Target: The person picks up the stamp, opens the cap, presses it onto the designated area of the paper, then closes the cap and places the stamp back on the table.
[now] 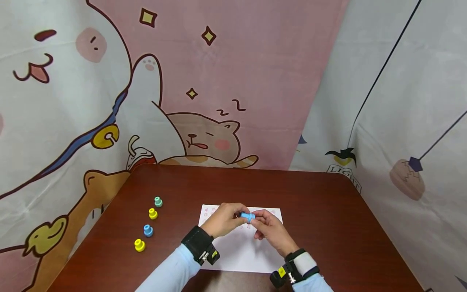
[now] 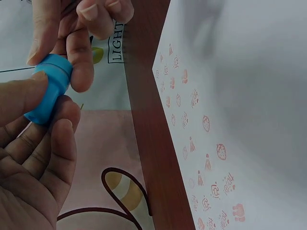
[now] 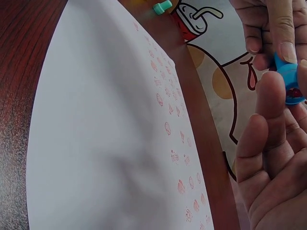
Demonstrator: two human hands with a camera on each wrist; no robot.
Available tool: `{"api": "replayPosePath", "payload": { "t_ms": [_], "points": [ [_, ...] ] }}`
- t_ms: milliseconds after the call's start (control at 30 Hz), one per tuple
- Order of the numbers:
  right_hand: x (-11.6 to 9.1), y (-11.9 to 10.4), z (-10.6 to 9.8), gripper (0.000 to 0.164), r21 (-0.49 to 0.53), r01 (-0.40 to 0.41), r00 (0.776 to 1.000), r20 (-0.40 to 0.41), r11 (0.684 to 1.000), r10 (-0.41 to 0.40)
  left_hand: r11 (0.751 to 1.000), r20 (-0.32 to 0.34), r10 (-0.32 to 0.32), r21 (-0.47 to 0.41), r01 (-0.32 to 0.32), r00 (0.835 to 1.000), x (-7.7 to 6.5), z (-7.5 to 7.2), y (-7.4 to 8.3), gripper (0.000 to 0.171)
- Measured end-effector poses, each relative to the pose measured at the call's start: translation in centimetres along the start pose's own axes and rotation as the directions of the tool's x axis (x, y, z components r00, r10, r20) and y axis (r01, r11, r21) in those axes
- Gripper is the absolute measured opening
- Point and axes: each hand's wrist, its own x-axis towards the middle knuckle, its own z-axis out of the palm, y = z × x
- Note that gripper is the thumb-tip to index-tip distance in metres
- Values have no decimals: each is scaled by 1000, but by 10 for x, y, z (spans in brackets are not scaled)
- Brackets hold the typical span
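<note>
A small blue stamp [image 1: 248, 216] is held in the air over the far part of a white sheet of paper [image 1: 242, 255]. My left hand [image 1: 225, 220] pinches its handle end between thumb and fingers. From the other side, my right hand [image 1: 273, 230] grips the wider end with thumb and fingertips. In the right wrist view a dark red face shows on that end of the stamp [image 3: 289, 73]. Rows of small red prints [image 2: 220, 152], among them strawberries, run along the paper's far edge; the near part is white.
Several more stamps stand in a loose row on the brown table [image 1: 350, 227] at the left: a green stamp [image 1: 158, 202], a yellow stamp [image 1: 153, 213], a blue stamp [image 1: 148, 230] and a nearer yellow stamp [image 1: 139, 245]. A cartoon-printed cloth [image 1: 255, 81] hangs behind the table.
</note>
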Motion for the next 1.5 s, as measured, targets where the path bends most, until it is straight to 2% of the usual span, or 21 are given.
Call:
{"api": "replayPosePath", "payload": {
  "t_ms": [167,367,500,633,767,1000,1100,1267,1500],
  "points": [
    [-1,-3,-1,34,-22,21,1000,10,1000,-21,999,0,28,-15,-28,1000,3,1,0,8],
    [-2,-5,-3,32,-53,20,1000,3,998,-20,1000,-20,11,-1,-11,1000,5,6,2,8],
    [-2,-7,-3,33,-61,21,1000,15,998,-20,1000,-1,7,9,-7,1000,4,4,0,9],
    [-5,-8,1,42,-79,-7,1000,-4,997,7,1000,17,-18,23,18,1000,2,0,-4,13],
    [-6,-11,1,48,-152,-30,998,-58,988,21,996,-2,-63,63,63,998,3,-6,-11,14],
    [-8,-16,-3,44,-308,-5,995,-100,951,-27,985,-53,-110,131,116,993,10,-23,-27,15],
    [-10,-16,-6,42,-419,13,994,-93,908,-57,979,-61,-121,157,129,991,13,-29,-32,16],
    [-14,-18,-7,34,-613,26,991,-90,790,-102,971,-61,-103,210,114,993,16,-38,-38,17],
    [-20,-19,-8,30,-771,54,988,-50,635,-145,945,-51,-90,310,101,995,26,-50,-48,14]
  ]
}}
